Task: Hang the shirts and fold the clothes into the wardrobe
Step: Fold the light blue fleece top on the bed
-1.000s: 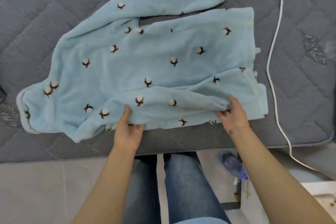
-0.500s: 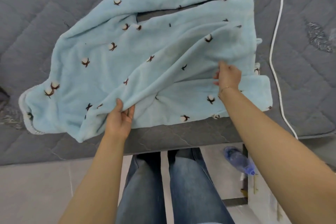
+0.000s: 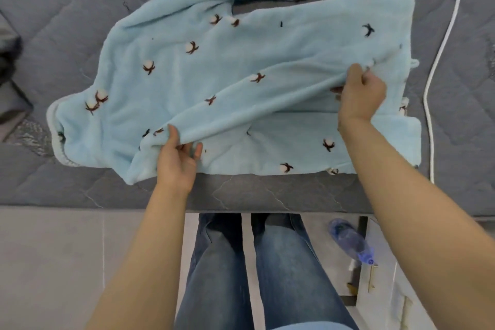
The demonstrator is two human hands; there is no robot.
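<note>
Pale blue fleece garment (image 3: 241, 67) dotted with white-and-brown cotton bolls; grey diamond-quilted mattress (image 3: 67, 8); white cord (image 3: 439, 56); blue denim jeans (image 3: 267, 276).

One blue garment (image 3: 214, 67); two hands (both gripping); one cable (image 3: 439, 51); one bottle (image 3: 348, 241)

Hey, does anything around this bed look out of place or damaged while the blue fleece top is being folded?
A plastic water bottle lies on its side on the floor beside the person's legs. The grey mattress shows a scuffed, worn patch at its left edge. A white cord trails loose across it, right of the fleece top.
</note>
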